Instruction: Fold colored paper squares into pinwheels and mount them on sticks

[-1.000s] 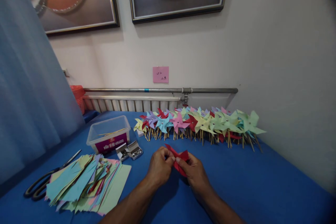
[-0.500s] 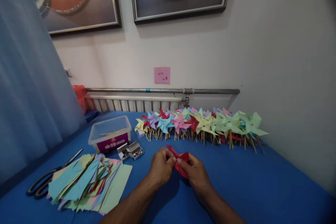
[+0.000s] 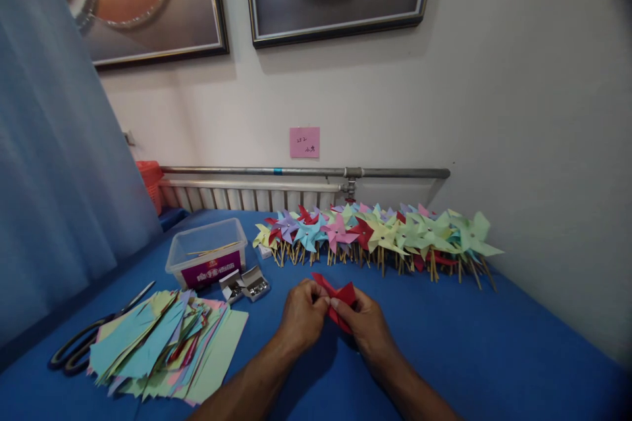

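Both hands meet over the blue-covered table around a red paper pinwheel point(image 3: 343, 294) with folded blades. My left hand point(image 3: 305, 312) is closed, its thumb and finger pinching the pinwheel near its middle. On the other side my right hand point(image 3: 368, 322) grips a red blade, thumb on top and fingers behind. Whether a pin sits between the fingertips is too small to tell. Beyond the hands stands a dense row of finished paper pinwheels point(image 3: 385, 233) on thin wooden sticks, in green, yellow, pink, blue, purple and red.
To the left lies a pile of cut coloured paper point(image 3: 168, 348) beside black-handled scissors point(image 3: 79, 345). A clear plastic tub point(image 3: 207, 237) holds a few sticks. Small open boxes of metal pins point(image 3: 254, 284) sit before it. A radiator point(image 3: 251, 197) and pipe point(image 3: 306, 172) run along the wall.
The hands stay nearly where they were, with only slight finger movement at the pinwheel's middle. Nothing else has visibly shifted beyond a tiny camera movement.
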`<state>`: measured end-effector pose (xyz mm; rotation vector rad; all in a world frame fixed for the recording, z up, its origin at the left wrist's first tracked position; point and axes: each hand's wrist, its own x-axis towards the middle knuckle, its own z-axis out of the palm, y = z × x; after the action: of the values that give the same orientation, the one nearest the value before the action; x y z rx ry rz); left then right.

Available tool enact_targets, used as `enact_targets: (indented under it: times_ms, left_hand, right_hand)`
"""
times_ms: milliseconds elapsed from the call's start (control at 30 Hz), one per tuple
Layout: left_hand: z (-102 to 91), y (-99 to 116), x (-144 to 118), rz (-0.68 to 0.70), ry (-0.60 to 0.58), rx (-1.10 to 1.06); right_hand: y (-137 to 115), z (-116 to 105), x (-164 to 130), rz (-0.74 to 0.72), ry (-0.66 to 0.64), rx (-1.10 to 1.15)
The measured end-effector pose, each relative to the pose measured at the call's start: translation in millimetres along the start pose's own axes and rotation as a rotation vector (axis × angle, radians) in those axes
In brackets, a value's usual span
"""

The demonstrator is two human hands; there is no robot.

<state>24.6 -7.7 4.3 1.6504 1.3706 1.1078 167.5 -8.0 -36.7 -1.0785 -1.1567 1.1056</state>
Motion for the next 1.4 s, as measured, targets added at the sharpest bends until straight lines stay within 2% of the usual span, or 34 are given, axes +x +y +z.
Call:
enact_targets:
  times_ms: [100,200,300,367,433,633,1033,1200,1400]
  left_hand:
    - [1.1,0.2,0.5,0.04,0.062,-0.078]
    - [0.7,0.3,3.3,-0.091,0.112,-0.252]
    - [-1.5,0.2,5.1,-0.273,-0.021,-0.512]
    - [-3.0,0.1,4.9,-0.322,-0.129,-0.653]
    - [-3.7,0.0,4.2,-0.331,-0.166,-0.719]
    - [-1.6,-0.3,3.6,-0.352,-0.132,-0.641]
    - [2.4,1.5,1.5,-0.285,-0.192,-0.614]
    - [4.3,-1.1,2.2,-0.286,-0.157,-0.592]
    - [4.3,-7.5,6.0,-0.308,-0.131,-0.616]
  right_hand:
    - [-3.1,-1.8,1.6,0.027,0.047,0.034]
    - [-4.0,-3.9,2.6,0.048,0.07,0.097]
    - [-5.8,-3.2,-0.3,0.048,0.022,0.15]
    - [-8.2,-1.2,-3.7,0.046,-0.01,0.162]
    - [-10.7,1.0,-6.4,0.046,-0.03,0.153]
    - [-12.6,3.7,-6.7,0.041,-0.078,0.131]
    - [-5.0,3.9,-2.9,0.006,0.047,0.055]
    - [-8.1,4.9,-1.0,0.067,0.062,0.041]
    - [-12.9,3.1,-4.2,0.115,-0.001,0.14]
